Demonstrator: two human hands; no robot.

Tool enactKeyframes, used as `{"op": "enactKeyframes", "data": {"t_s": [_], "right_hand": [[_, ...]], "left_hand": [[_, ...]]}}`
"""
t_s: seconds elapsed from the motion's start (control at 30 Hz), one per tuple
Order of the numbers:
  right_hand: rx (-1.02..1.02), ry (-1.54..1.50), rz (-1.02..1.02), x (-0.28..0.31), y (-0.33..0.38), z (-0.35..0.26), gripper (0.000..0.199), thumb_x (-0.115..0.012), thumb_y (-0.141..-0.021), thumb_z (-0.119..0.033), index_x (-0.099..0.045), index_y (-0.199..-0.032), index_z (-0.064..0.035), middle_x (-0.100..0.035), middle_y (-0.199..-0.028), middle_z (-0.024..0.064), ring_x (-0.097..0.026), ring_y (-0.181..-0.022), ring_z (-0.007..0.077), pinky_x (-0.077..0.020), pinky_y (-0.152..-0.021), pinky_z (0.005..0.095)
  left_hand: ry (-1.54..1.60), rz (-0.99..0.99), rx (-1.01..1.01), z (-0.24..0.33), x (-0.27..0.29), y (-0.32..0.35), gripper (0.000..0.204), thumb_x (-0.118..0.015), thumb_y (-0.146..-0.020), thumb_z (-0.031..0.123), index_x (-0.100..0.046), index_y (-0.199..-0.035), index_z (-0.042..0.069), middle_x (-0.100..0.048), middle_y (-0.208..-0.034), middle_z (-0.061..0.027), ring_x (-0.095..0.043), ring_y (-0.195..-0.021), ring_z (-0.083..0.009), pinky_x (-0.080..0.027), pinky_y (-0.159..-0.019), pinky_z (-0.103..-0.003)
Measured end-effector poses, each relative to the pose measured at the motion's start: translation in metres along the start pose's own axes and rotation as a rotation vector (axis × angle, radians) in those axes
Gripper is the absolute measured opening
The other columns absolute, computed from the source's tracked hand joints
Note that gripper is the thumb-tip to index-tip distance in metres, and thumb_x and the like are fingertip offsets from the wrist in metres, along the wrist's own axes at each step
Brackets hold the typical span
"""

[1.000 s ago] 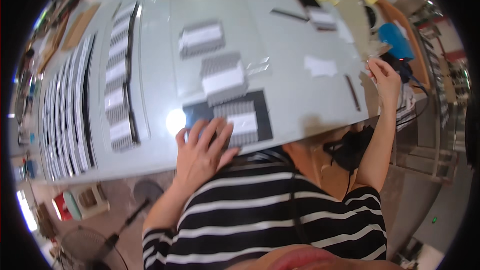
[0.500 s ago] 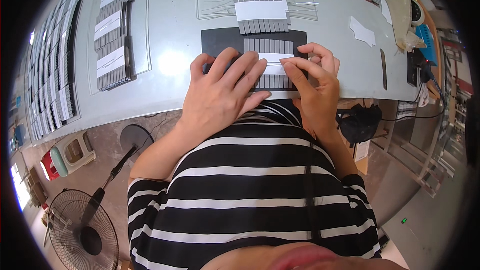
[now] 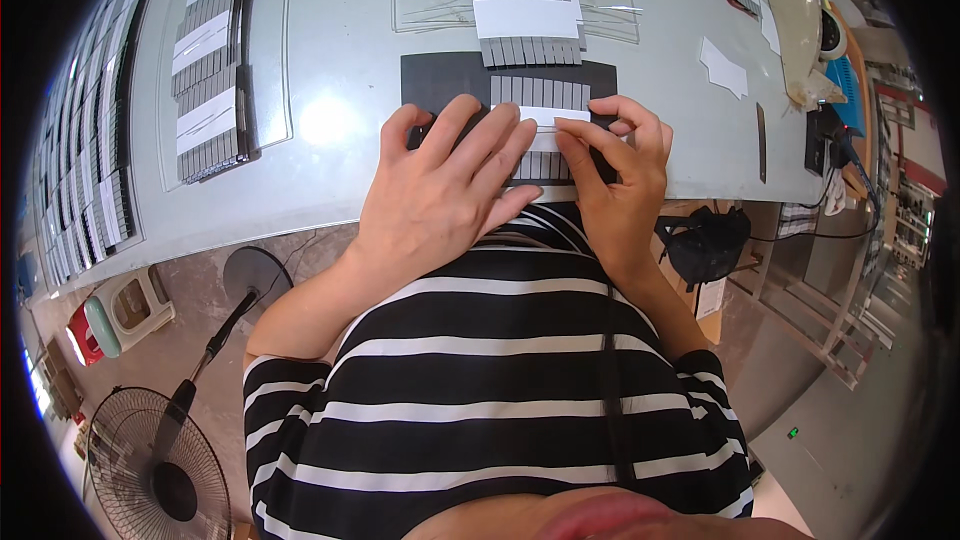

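Note:
A row of grey slats point(image 3: 540, 92) with a white band point(image 3: 555, 115) across its middle lies on a black mat point(image 3: 440, 72) at the table's front edge. My left hand point(image 3: 432, 178) rests flat over the left part of the slats and mat, fingers spread, fingertips on the band. At the band's right end, my right hand point(image 3: 628, 175) has its thumb and index finger pinched together on a thin wire that runs along the band. Its other fingers curl above the slats' right edge. My fingers hide part of the wire.
Behind the mat lies a white-banded stack of grey slats point(image 3: 528, 18) with loose thin wires point(image 3: 435, 22) beside it. More banded stacks point(image 3: 210, 125) line the left. White paper point(image 3: 723, 68) and a dark flat bar point(image 3: 762, 143) lie right. A fan point(image 3: 165, 475) stands lower left.
My right fingertips have shifted slightly left along the white band, and the fingers have drawn in a little. My left hand stays nearly still. The whole view has shifted slightly.

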State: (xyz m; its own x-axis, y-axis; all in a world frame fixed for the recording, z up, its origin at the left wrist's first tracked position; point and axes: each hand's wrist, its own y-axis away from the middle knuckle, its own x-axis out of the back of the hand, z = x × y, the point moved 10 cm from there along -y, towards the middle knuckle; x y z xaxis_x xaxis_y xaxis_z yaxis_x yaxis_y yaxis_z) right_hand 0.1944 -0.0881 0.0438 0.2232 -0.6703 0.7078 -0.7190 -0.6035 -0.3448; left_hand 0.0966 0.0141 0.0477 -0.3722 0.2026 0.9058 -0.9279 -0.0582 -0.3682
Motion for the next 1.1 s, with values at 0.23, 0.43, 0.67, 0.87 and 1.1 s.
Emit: {"op": "enactKeyframes", "data": {"t_s": [0.23, 0.43, 0.67, 0.87, 1.1], "right_hand": [[0.093, 0.01, 0.062, 0.004, -0.003, -0.005, 0.039, -0.078, -0.08, -0.012, -0.066, -0.117, -0.0098, -0.059, -0.113, 0.0072, -0.053, -0.094, 0.0252, -0.0411, -0.086, 0.0386], [-0.104, 0.092, -0.094, -0.005, -0.021, 0.002, 0.049, -0.074, -0.081, -0.013, -0.055, -0.126, -0.0044, -0.059, -0.111, 0.0124, -0.056, -0.09, 0.0278, -0.0461, -0.079, 0.0392], [-0.108, -0.189, 0.028, 0.005, -0.031, 0.023, 0.045, -0.076, -0.085, -0.009, -0.056, -0.123, 0.0022, -0.059, -0.085, 0.0025, -0.051, -0.064, 0.0077, -0.0437, -0.061, 0.0219], [-0.298, -0.71, 0.081, 0.007, -0.022, 0.054, 0.035, -0.064, -0.094, -0.001, -0.052, -0.127, 0.005, -0.057, -0.091, 0.0021, -0.051, -0.072, 0.003, -0.0403, -0.063, 0.0153], [-0.296, -0.789, 0.086, 0.005, -0.017, 0.055, 0.032, -0.061, -0.095, 0.0, -0.052, -0.125, 0.0057, -0.058, -0.087, 0.002, -0.048, -0.071, 0.0022, -0.0393, -0.061, 0.0156]], "left_hand": [[0.001, -0.015, 0.0, 0.0, -0.001, 0.0, 0.053, -0.071, -0.086, 0.043, -0.062, -0.128, 0.013, -0.059, -0.127, 0.0, -0.052, -0.116, -0.0221, -0.03, -0.099, -0.043], [-0.004, -0.024, -0.002, -0.002, -0.002, -0.001, 0.052, -0.07, -0.087, 0.043, -0.062, -0.128, 0.012, -0.059, -0.128, -0.0003, -0.051, -0.117, -0.0225, -0.029, -0.1, -0.043], [-0.01, -0.06, -0.056, 0.003, 0.0, 0.005, 0.057, -0.069, -0.085, 0.048, -0.06, -0.13, 0.015, -0.059, -0.128, -0.0004, -0.051, -0.119, -0.0217, -0.027, -0.102, -0.043], [-0.075, -0.048, -0.188, 0.011, 0.009, 0.025, 0.053, -0.075, -0.08, 0.022, -0.062, -0.131, 0.015, -0.063, -0.127, -0.0004, -0.057, -0.115, -0.0185, -0.027, -0.102, -0.043], [-0.274, 0.162, -0.211, -0.001, 0.06, -0.001, 0.037, -0.072, -0.088, 0.027, -0.067, -0.125, 0.026, -0.07, -0.122, 0.0049, -0.063, -0.111, -0.0157, -0.027, -0.107, -0.043]]}}
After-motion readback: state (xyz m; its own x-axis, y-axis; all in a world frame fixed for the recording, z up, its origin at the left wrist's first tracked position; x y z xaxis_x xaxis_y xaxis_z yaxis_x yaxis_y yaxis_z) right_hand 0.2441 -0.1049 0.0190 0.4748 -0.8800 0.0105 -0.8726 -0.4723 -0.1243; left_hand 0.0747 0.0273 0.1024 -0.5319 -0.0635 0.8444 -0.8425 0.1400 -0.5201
